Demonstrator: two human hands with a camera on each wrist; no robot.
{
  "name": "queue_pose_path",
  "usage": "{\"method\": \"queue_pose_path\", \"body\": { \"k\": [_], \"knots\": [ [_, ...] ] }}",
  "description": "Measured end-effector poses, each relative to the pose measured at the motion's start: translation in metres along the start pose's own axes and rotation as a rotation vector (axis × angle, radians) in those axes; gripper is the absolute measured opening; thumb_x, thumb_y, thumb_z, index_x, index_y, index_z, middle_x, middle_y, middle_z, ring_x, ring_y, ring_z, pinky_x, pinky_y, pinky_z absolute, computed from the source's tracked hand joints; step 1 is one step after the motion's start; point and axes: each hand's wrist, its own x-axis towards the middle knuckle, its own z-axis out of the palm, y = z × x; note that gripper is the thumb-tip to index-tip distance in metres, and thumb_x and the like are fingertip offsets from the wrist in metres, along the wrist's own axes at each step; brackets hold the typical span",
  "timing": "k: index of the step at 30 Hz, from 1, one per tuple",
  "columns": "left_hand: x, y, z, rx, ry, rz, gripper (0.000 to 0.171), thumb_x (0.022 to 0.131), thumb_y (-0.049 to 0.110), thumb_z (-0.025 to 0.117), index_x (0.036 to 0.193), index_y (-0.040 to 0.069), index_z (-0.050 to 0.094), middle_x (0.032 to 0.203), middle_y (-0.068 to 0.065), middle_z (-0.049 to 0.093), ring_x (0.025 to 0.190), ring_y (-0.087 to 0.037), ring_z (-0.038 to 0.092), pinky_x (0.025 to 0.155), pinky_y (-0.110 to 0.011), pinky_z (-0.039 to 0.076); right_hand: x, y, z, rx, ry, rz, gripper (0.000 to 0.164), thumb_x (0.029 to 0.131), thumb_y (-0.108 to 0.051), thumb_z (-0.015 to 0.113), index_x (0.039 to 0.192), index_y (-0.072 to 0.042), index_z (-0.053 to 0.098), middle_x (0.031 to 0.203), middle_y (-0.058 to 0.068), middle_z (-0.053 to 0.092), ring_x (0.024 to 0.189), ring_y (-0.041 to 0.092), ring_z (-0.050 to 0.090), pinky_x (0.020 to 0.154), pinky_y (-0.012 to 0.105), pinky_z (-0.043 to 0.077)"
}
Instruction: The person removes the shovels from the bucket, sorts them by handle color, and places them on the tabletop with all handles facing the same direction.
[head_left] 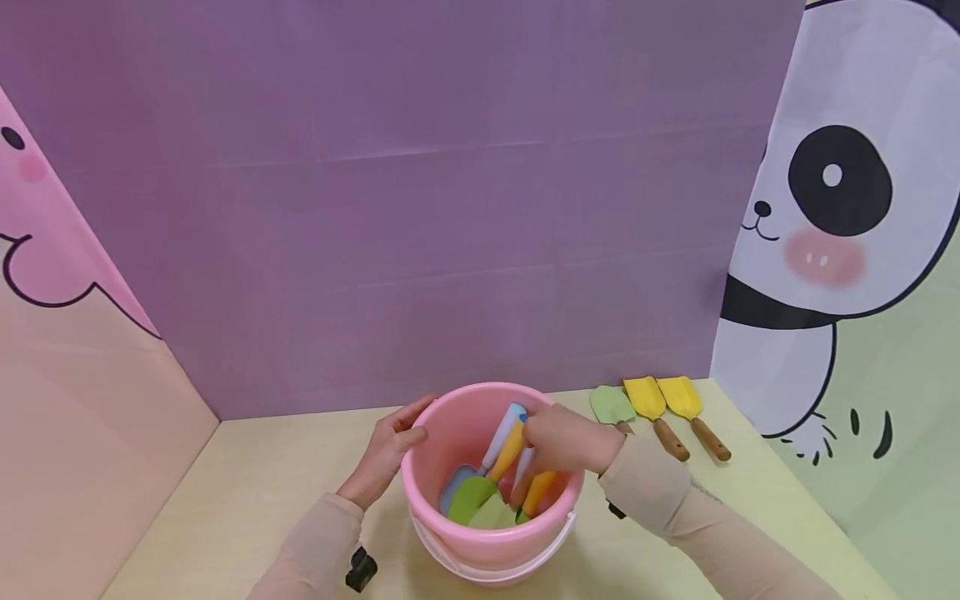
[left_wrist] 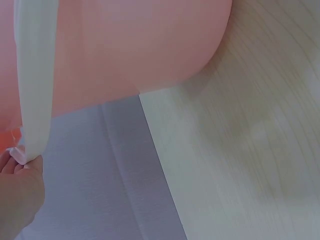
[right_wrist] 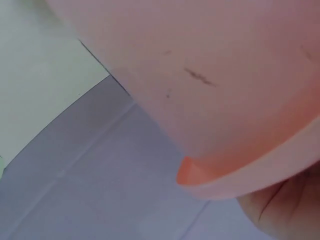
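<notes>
A pink bucket [head_left: 487, 537] stands on the table in the head view, with a white handle [head_left: 487, 575] hanging down its front. My left hand [head_left: 386, 454] grips its rim at the left, thumb over the edge. My right hand [head_left: 566, 437] reaches over the right side, fingers down among the tools; whether they hold one is hidden. Inside, a yellow handle [head_left: 507, 450] and a pale lavender handle [head_left: 498, 442] lean upward. A green shovel blade [head_left: 470, 498], a grey-blue blade [head_left: 456, 483] and an orange handle [head_left: 537, 493] lie lower.
Right of the bucket lie two yellow shovels [head_left: 647, 398] with wooden handles, alongside a light green shovel [head_left: 611, 405] partly hidden by the right arm. A purple panel [head_left: 435, 208] rises behind the table [head_left: 277, 492], with printed panels at both sides.
</notes>
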Motion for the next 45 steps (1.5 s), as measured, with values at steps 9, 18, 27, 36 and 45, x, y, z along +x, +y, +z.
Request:
{"method": "queue_pose_path", "body": {
  "k": [9,18,27,36,45],
  "knots": [
    [0.000,0.001,0.001,0.003,0.002,-0.005,0.053,0.080,-0.002,0.045,0.132,0.008,0.050,0.134,-0.012,0.050,0.108,-0.012,0.057,0.082,-0.015,0.048,0.002,-0.001,-0.001,0.002,-0.074,0.043,0.023,0.070,-0.026,0.077,0.085,-0.009,0.071,0.067,-0.008,0.058,0.067,0.011,0.050,0.059,0.018,0.045],
    [-0.001,0.002,0.000,0.009,0.003,-0.010,0.052,0.081,-0.002,0.045,0.132,0.007,0.049,0.134,-0.012,0.050,0.112,-0.018,0.055,0.082,-0.016,0.048,0.002,0.005,-0.001,0.094,-0.042,-0.013,0.012,0.073,-0.008,0.073,0.071,-0.007,0.061,0.056,-0.004,0.042,0.060,0.009,0.046,0.054,0.019,0.040],
    [-0.001,0.001,0.000,0.006,-0.007,-0.002,0.052,0.081,-0.001,0.045,0.133,0.007,0.049,0.134,-0.013,0.049,0.107,-0.011,0.057,0.082,-0.016,0.048,0.000,0.012,-0.004,0.197,-0.030,-0.016,0.023,0.070,-0.004,0.075,0.092,-0.004,0.068,0.071,-0.002,0.059,0.071,0.012,0.053,0.062,0.020,0.049],
    [-0.001,0.001,-0.001,-0.019,-0.017,0.004,0.052,0.082,-0.001,0.044,0.133,0.006,0.048,0.135,-0.014,0.048,0.101,-0.003,0.058,0.082,-0.016,0.048,-0.003,0.015,-0.005,0.317,-0.044,-0.087,0.024,0.072,0.004,0.070,0.096,-0.001,0.069,0.086,0.001,0.068,0.077,0.013,0.063,0.070,0.022,0.054],
    [-0.001,-0.002,-0.001,-0.018,0.005,0.001,0.053,0.081,-0.001,0.044,0.133,0.006,0.048,0.133,-0.016,0.050,0.099,-0.002,0.059,0.081,-0.017,0.049,0.001,0.016,-0.001,0.341,-0.045,-0.133,0.026,0.073,0.001,0.071,0.098,-0.003,0.070,0.085,-0.002,0.067,0.075,0.009,0.058,0.070,0.019,0.052]
  ]
}}
